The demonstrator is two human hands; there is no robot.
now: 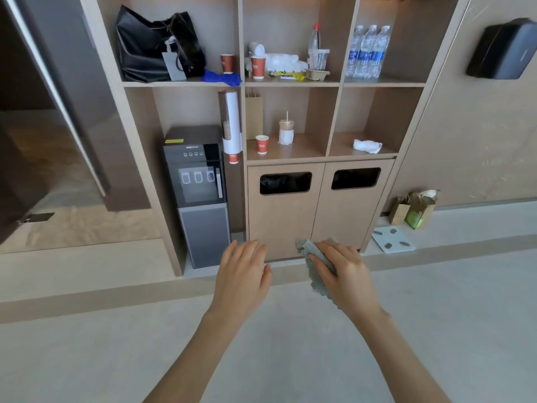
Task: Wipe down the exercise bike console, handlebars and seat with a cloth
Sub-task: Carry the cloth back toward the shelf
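Note:
A grey-green cloth [311, 251] is bunched in my right hand [343, 274], which is held out in front of me over the floor; the cloth hangs down past the fingers. My left hand [242, 271] is stretched out beside it, palm down, fingers apart, holding nothing. No exercise bike, console, handlebars or seat is in view. Both hands are in front of a wooden shelf unit.
The shelf unit [290, 84] holds a black bag [157, 48], red paper cups, water bottles [367, 52] and crumpled paper. Below are two bin doors [284, 210] and a grey water dispenser [197, 193]. A white scale [392, 239] and paper bags [415, 212] sit on the floor right.

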